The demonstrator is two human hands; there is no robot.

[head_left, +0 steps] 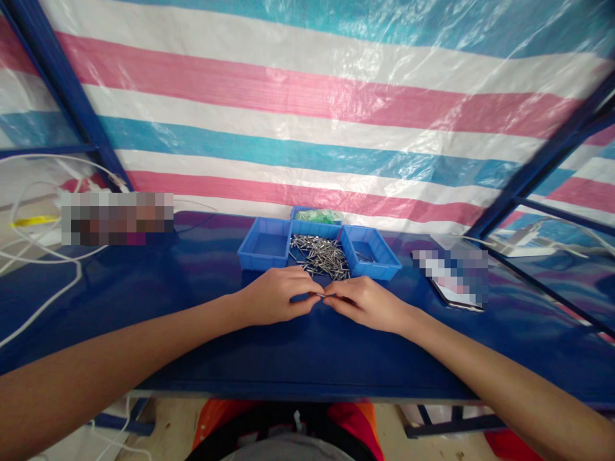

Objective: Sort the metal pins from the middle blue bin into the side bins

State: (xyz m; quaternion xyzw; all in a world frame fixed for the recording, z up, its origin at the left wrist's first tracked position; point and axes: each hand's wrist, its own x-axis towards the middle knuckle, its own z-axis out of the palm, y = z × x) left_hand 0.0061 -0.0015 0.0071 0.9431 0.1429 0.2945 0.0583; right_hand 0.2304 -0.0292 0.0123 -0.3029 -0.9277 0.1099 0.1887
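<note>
My left hand (276, 296) and my right hand (368, 302) meet fingertip to fingertip over the dark blue table, just in front of a heap of small metal pins (321, 255). Between the fingertips is a thin metal pin (319, 295), pinched from both sides; most of it is hidden by the fingers. The heap spills from the front of a middle blue bin (314, 228). On its left stands a blue bin (264, 261) with a bare floor showing. To its right is another blue bin (377, 269) with a few pins inside.
Behind the bins, a further blue bin (296, 210) holds a green plastic bag (319, 216). A flat device with a blurred screen (454, 282) lies at the right. White cables (57, 294) run along the left side. A striped plastic sheet (307, 141) hangs behind the table (307, 365).
</note>
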